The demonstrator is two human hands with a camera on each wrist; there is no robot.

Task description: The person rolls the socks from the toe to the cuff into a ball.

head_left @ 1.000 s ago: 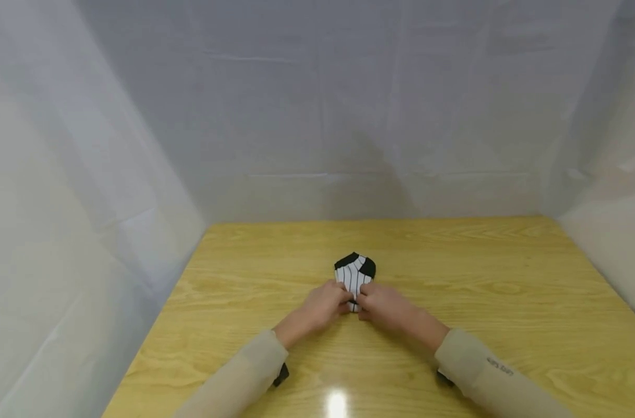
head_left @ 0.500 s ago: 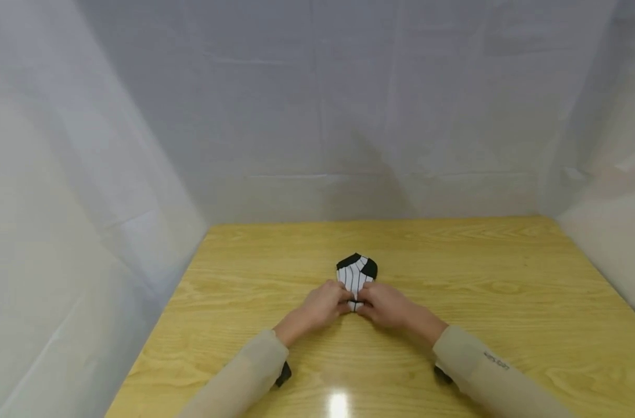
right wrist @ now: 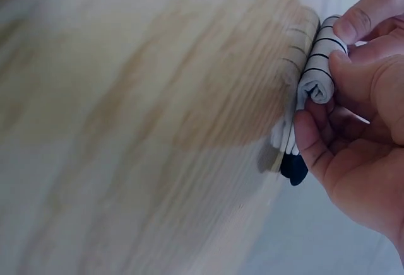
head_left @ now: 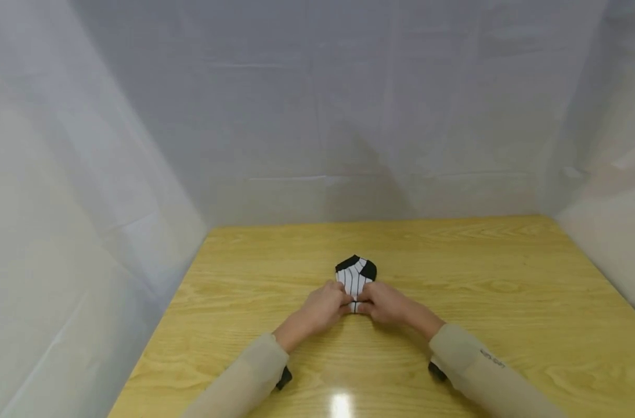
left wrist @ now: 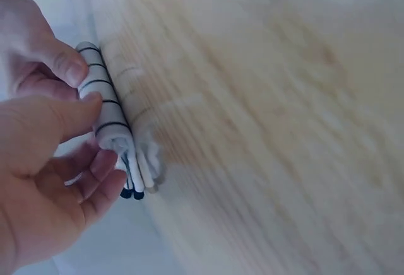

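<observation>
Both hands meet near the middle of the desk (head_left: 505,290), a pale wooden top with a strong grain, and between them lies a pair of socks (head_left: 355,280), white with thin dark stripes and black at the toe and heel patches; the socks lie flat on the wood, with the black end towards the far edge and the near end rolled up into a small tight roll (left wrist: 104,101). The left hand (head_left: 325,305) pinches that roll from its own side, thumb on top and fingers curled beneath, as the left wrist view shows plainly; the right hand (head_left: 385,303) grips the same roll from the other side, its thumb pressed on the striped turn and its fingers (right wrist: 312,139) curled under it; so both hands are closed on the rolled end of the socks, and neither is slack. In the wrist views the unrolled part hangs or lies past the fingers, showing layered white edges and a dark tip (right wrist: 293,166); how many layers there are cannot be told.

The person wears beige sleeves (head_left: 244,383); a dark strap (head_left: 283,378) shows at the left cuff, and a like dark piece at the right. White sheeting (head_left: 317,116) walls the desk in along the far edge and both side edges; a bright spot of reflected light (head_left: 341,403) sits on the wood by the near edge.
</observation>
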